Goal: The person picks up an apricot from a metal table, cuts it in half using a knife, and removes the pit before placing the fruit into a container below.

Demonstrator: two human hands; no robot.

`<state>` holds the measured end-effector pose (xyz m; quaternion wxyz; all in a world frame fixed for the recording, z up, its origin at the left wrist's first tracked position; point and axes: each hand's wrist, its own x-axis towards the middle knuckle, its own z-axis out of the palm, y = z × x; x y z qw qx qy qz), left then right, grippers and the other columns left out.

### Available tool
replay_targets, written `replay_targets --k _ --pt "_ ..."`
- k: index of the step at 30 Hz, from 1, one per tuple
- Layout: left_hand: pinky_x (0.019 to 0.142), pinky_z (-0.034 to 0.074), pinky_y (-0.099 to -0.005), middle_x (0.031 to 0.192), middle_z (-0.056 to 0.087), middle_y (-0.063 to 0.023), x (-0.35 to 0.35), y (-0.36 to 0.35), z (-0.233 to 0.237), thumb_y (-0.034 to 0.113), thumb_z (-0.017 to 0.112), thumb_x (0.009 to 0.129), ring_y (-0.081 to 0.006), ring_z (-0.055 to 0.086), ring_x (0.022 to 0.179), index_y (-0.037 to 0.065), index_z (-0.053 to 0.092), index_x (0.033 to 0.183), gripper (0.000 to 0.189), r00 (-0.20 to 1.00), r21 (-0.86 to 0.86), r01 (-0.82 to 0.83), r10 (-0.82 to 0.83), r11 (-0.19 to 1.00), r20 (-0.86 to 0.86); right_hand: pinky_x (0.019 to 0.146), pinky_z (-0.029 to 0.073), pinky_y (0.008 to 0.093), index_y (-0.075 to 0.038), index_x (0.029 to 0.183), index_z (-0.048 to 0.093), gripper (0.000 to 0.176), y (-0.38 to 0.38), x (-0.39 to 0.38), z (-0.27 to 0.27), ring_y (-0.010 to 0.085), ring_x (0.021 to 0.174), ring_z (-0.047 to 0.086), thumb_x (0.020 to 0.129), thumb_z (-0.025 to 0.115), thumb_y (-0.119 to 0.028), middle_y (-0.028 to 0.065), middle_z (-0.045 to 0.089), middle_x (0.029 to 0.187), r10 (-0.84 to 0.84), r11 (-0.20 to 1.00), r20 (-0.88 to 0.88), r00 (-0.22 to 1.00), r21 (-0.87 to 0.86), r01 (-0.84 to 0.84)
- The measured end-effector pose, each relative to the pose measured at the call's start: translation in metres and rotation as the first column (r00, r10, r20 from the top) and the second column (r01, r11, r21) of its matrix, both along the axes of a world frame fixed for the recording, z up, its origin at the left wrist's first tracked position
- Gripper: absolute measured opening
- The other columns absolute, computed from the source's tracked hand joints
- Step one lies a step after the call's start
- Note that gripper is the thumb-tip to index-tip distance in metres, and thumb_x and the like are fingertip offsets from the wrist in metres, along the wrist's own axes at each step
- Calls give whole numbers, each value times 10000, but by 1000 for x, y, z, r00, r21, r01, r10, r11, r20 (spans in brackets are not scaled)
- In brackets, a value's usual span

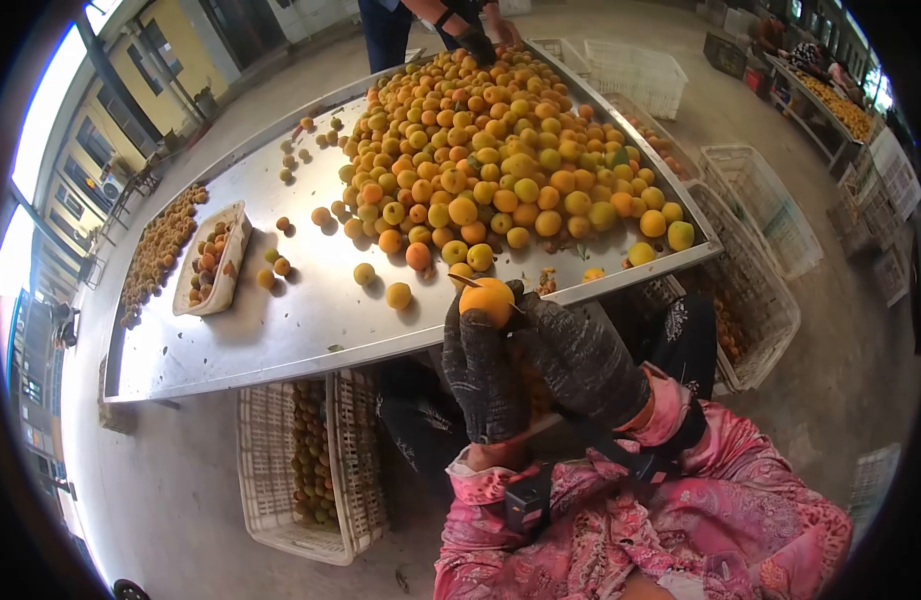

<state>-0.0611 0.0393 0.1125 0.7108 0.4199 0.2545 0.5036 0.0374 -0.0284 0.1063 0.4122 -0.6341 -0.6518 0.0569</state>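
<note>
An orange apricot (488,303) is held up at the near edge of the metal table (310,350). My left hand (483,380), in a dark grey knitted glove, is closed around it from below and the left. My right hand (585,362), gloved alike, has its fingertips pressed against the fruit's right side. A thin dark sliver (464,281) juts out at the fruit's upper left; its kind does not show. Just beyond my hands, a big heap of yellow and orange apricots (500,160) covers the table's far right part.
A white basket (242,262) of darker fruit stands on the table's left, beside a patch of small brown pieces (160,255). Crates (352,525) of fruit sit below the table and at its right (780,335). Across the table, a person's gloved hand (477,45) reaches into the heap.
</note>
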Motion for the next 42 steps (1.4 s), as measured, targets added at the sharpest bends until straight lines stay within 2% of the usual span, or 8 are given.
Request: replay_targets --k 9,15,23,29,34,37,39,42 --pt "758 452 -259 1020 582 -99 -12 9 17 256 481 921 -136 541 862 -17 454 1194 387 955 122 261 -238 958 -175 859 454 391 -5 1145 534 356 -16 30 6 327 1018 544 802 544 -104 213 511 1160 -44 979 657 752 180 -100" --pt "730 454 -249 989 588 -93 11 6 -3 235 483 919 -122 541 826 -33 477 1150 354 997 75 16 -10 997 -75 864 432 407 33 1134 523 352 -2 -4 0 323 985 551 806 549 -91 186 551 1105 -105 979 10 994 174 102" --pt "736 435 -260 917 588 -86 0 18 13 278 446 933 -138 533 826 -35 510 1077 350 937 -18 266 -263 964 -231 853 436 413 36 1172 487 380 -14 17 22 334 969 556 819 535 -97 194 550 1100 -7 991 73 997 -132 17" --pt "700 443 -247 875 563 -59 15 21 -16 321 467 916 -119 527 784 8 536 1040 344 915 386 -17 170 922 -365 856 437 411 28 1158 503 361 3 16 -5 324 981 556 834 508 -132 193 546 1100 -32 990 98 995 -136 45" --pt "622 406 -244 774 546 -29 16 19 -6 312 461 913 -122 492 682 34 554 925 293 962 -18 121 -122 993 -245 890 429 405 22 1167 495 359 0 23 -3 306 1042 535 831 507 -103 194 519 1153 -12 973 35 999 -230 20" --pt "595 382 -249 733 529 -24 20 19 -11 308 457 909 -115 467 652 33 542 867 291 953 246 17 59 969 -299 787 482 341 -6 1184 496 368 5 31 1 268 939 588 839 527 -130 173 589 1034 27 971 476 879 196 -135" --pt "598 381 -256 727 525 -29 18 20 -17 312 448 911 -115 462 651 28 538 867 302 964 232 29 34 972 -265 801 477 318 -6 1189 495 344 -3 23 17 233 963 582 866 509 -123 168 553 1123 95 955 -631 770 -160 -249" --pt "603 387 -261 719 524 -41 17 21 -23 318 437 914 -122 473 658 20 532 879 315 956 253 50 26 966 -291 789 473 296 -13 1183 500 323 4 30 -6 185 956 574 884 508 -136 141 559 1113 237 946 -510 827 -72 -315"
